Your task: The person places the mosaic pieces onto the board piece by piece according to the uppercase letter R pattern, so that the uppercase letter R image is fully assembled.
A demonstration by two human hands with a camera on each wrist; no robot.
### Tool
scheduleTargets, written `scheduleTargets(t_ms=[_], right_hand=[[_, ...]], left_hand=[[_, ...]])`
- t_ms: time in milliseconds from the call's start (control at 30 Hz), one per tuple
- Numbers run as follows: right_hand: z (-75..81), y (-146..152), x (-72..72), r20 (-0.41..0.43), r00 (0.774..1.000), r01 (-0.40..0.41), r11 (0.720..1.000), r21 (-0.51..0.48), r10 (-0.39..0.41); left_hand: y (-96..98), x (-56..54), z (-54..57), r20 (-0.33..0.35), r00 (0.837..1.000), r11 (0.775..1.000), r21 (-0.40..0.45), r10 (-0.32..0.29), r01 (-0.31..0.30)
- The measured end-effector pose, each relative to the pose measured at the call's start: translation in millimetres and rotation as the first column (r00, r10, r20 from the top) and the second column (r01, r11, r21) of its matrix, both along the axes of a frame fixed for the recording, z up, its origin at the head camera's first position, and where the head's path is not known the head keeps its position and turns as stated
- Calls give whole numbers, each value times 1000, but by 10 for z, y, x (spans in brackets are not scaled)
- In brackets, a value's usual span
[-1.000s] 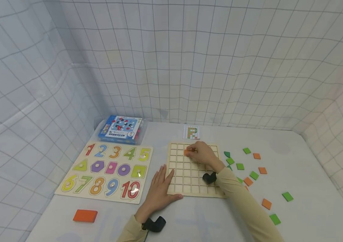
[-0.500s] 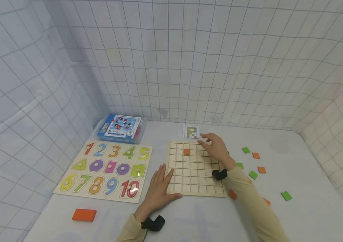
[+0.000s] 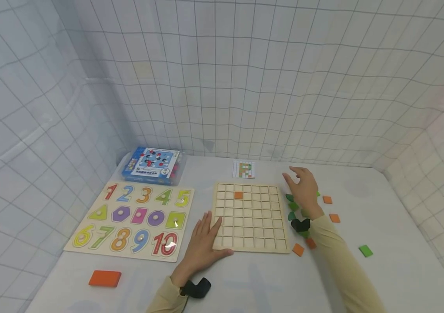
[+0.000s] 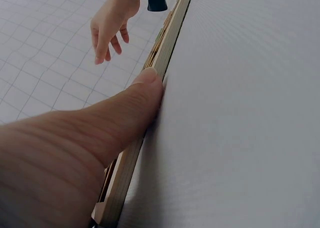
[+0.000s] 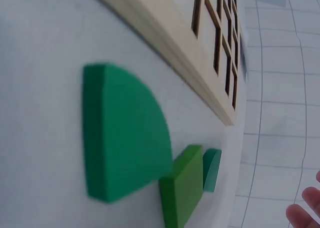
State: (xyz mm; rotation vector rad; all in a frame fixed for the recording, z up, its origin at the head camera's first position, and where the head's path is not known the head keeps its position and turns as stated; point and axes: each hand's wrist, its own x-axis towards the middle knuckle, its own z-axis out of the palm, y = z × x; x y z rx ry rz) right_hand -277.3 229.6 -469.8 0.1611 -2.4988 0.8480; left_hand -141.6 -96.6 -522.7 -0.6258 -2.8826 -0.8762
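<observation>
Orange shows against pale wood: on my head view the orange tile (image 3: 238, 195) lies in the second row, third column of the grid board (image 3: 258, 232), lower centre of the frame. One second ago the right grip (image 3: 304, 187) was on that tile; now it has moved off to the right of the board, by the loose pieces, while the left grip (image 3: 203, 250) has stayed at the board's lower left. Right of the board I see dark green quarter-rounds (image 5: 127, 133), green squares (image 3: 365, 251) and more orange squares (image 3: 327, 199) on the surface (image 3: 245, 282); the right sleeve (image 3: 339, 261) and black wrist camera (image 3: 301, 225) cover part of that spread from my view. Above the board stands a small pattern card (image 3: 244, 169); left of centre are a number puzzle (image 3: 133, 205), a boxed set (image 3: 153, 165) beyond it and an orange block (image 3: 105, 278) at lower left. On the right, thumb and forefinger are well apart, and I see nothing between them. The left grip lies spread, its thumb pressed along the board's near edge and fingertips over the left rim.
</observation>
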Motion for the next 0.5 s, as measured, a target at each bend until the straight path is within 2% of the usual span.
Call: scheduleTargets(t_ms=[200,500], right_hand=[[0,234,6,75,985,156,988,21,-157],[-22,447,28,151,939,302,951,69,-309]], left_hand=[[-3,-6,-5,-25,1000,1000,1,-3,3],[-1,-3,15,-14,1000,1000,1,-7,7]])
